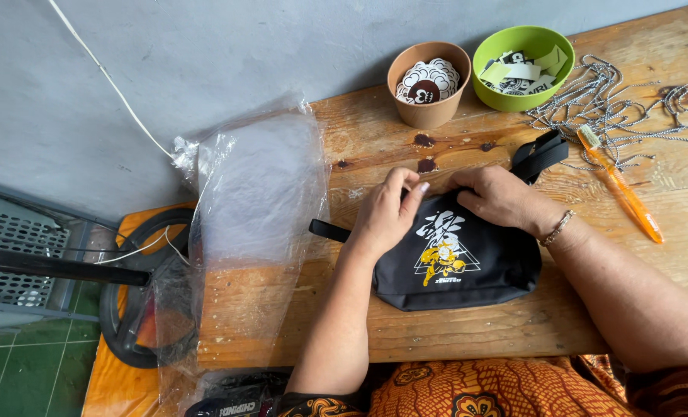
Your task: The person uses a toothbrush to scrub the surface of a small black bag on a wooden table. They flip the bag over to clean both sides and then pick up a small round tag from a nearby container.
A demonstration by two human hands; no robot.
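Note:
A small black pouch bag [467, 266] with a white and yellow print lies on the wooden table [436, 332]. My left hand [386, 212] pinches its top edge at the left. At the top right of the pouch, my right hand [498, 197], a bracelet on its wrist, grips the same edge. Black straps stick out at the left [328, 229] and the upper right [541, 152] of the bag.
A brown paper cup [429, 81] and a green bowl [523, 66] hold stickers at the back. Metal ball chains [614, 104] and an orange pen [626, 193] lie at the right. Clear plastic bags [255, 201] drape over the table's left end.

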